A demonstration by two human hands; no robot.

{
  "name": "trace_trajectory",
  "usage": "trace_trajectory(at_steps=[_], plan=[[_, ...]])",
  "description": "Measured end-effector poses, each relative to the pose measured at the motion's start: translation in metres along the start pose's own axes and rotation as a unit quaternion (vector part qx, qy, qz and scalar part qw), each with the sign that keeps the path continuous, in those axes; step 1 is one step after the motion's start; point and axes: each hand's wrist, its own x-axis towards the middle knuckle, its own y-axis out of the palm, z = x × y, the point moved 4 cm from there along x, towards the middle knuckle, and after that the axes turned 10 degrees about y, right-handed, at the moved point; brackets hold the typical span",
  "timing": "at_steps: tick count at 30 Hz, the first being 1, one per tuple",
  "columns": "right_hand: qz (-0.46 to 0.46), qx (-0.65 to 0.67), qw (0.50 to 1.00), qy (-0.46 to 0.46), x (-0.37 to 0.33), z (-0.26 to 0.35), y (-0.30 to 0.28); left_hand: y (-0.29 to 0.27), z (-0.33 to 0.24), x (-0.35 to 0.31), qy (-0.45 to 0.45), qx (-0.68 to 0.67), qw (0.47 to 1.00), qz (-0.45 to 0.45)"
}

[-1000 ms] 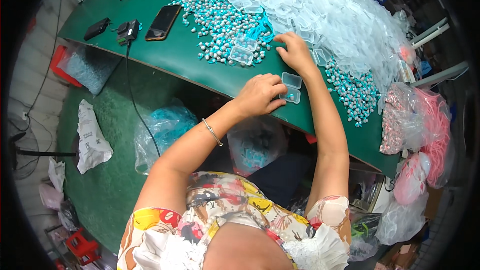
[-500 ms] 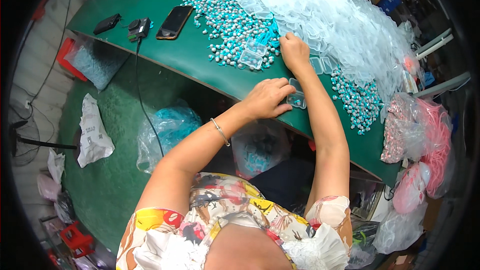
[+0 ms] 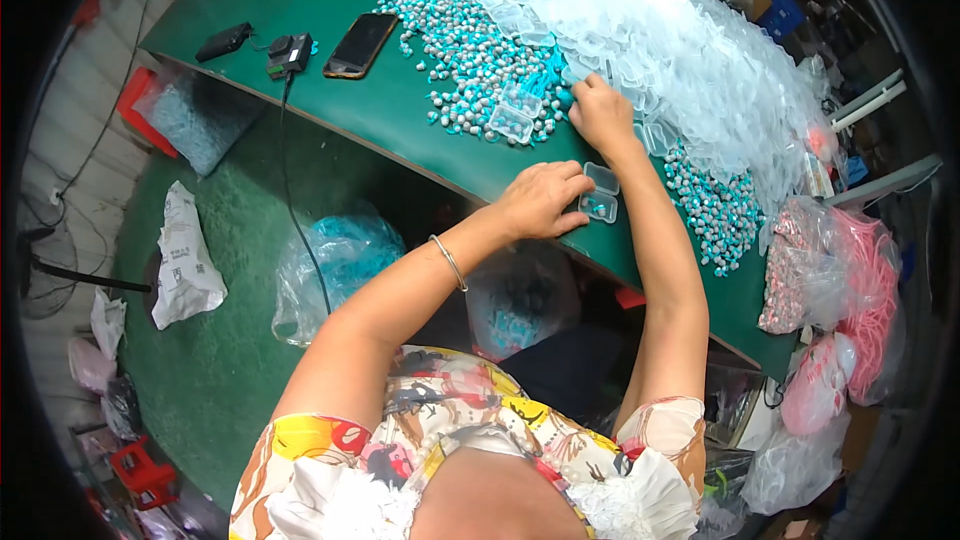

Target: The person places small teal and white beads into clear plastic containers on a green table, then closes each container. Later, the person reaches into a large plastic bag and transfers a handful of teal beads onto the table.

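A small clear plastic box (image 3: 600,178), lid folded back, lies near the table's front edge with a teal and grey piece inside. Thumb and fingers of my left hand (image 3: 541,202) close on its left side. Farther in, my right hand (image 3: 604,118) is closed, its fingertips down at a bunch of teal cords (image 3: 555,62); what they pinch is hidden. Left of it spreads a pile of grey and teal bead-like pieces (image 3: 470,60), with another open clear box (image 3: 511,124) on it. More such pieces (image 3: 712,202) lie right of my right forearm.
A large heap of clear plastic boxes (image 3: 660,30) covers the table's far side. A phone (image 3: 361,45) and a small black device with a cable (image 3: 289,55) lie at the left. Bags of pink cords (image 3: 868,280) and beads (image 3: 790,280) crowd the right end.
The view has shifted slightly. My right hand stays by the teal cords, its fingers a little nearer to me. My left hand keeps its place at the clear box, which shows more fully now.
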Motion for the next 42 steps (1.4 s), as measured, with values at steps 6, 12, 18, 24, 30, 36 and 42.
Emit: trace_trajectory(at_steps=[6,12,18,24,30,36,42], plan=[[0.068,0.205,0.968,0.13,-0.052,-0.026,-0.051,0.001,-0.003,0.003,0.005,-0.015,1.0,0.01],[0.113,0.344,0.914,0.181,-0.122,-0.027,-0.086,-0.001,-0.003,0.002,-0.007,-0.017,1.0,0.012],[0.086,0.277,0.948,0.132,-0.14,-0.016,-0.089,-0.001,-0.002,0.004,-0.01,-0.03,0.999,0.024],[0.062,0.223,0.97,0.077,-0.142,-0.014,-0.086,-0.002,-0.002,0.004,-0.055,-0.06,0.996,0.022],[0.056,0.165,0.984,0.035,-0.138,-0.007,-0.091,-0.003,-0.003,0.005,-0.046,-0.056,0.997,0.011],[0.071,0.171,0.982,0.048,-0.13,-0.012,-0.095,-0.001,-0.001,0.004,-0.021,-0.014,0.999,0.031],[0.109,0.188,0.971,0.1,-0.119,-0.041,-0.06,-0.004,-0.004,0.006,-0.044,-0.032,0.998,0.041]])
